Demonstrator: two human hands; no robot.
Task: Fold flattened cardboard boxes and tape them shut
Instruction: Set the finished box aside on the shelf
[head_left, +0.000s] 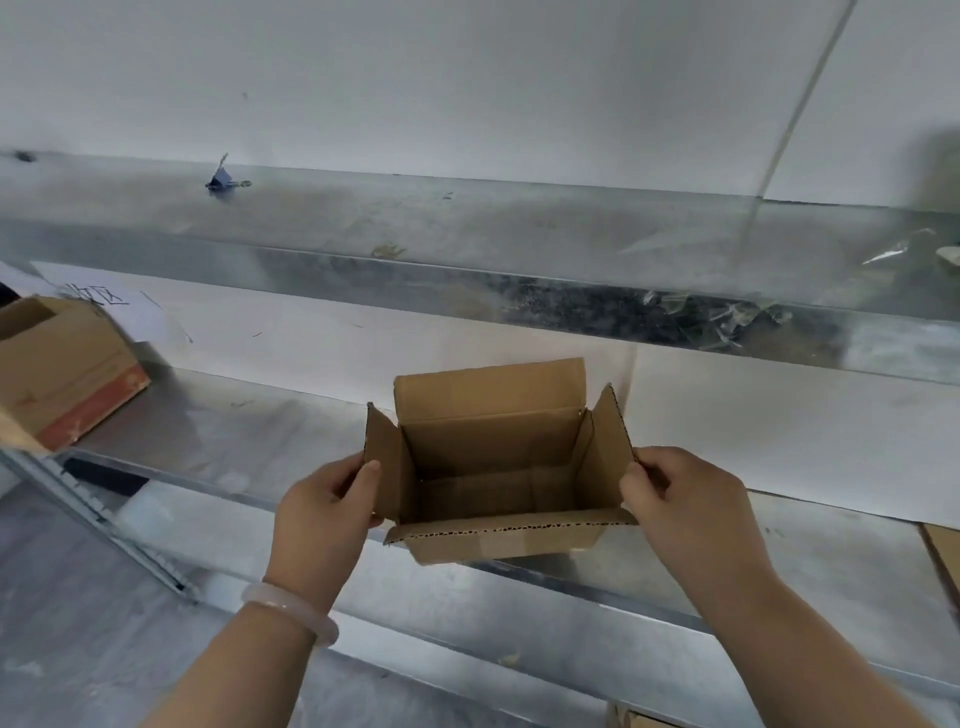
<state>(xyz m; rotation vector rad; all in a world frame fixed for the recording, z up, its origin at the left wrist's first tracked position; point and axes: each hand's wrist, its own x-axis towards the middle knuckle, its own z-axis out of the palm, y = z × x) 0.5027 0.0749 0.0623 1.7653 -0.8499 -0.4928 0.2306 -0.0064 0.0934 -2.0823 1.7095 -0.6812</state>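
box: erected, top open (four flaps up), held over the metal shelf edge | left hand: thumb and fingers pinch left flap | right hand: fingers curled, pinches right flap | second box: far left on shelf

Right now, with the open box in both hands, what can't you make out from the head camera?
1. Underside of the open box: hidden by its own walls in the head view, so taped or not cannot be told.
2. Fingers of the left hand and right hand outside the box: hidden by its cardboard.
3. Second box, left: cut off by the frame edge.
4. Writing on the white sheet: too blurred to read.
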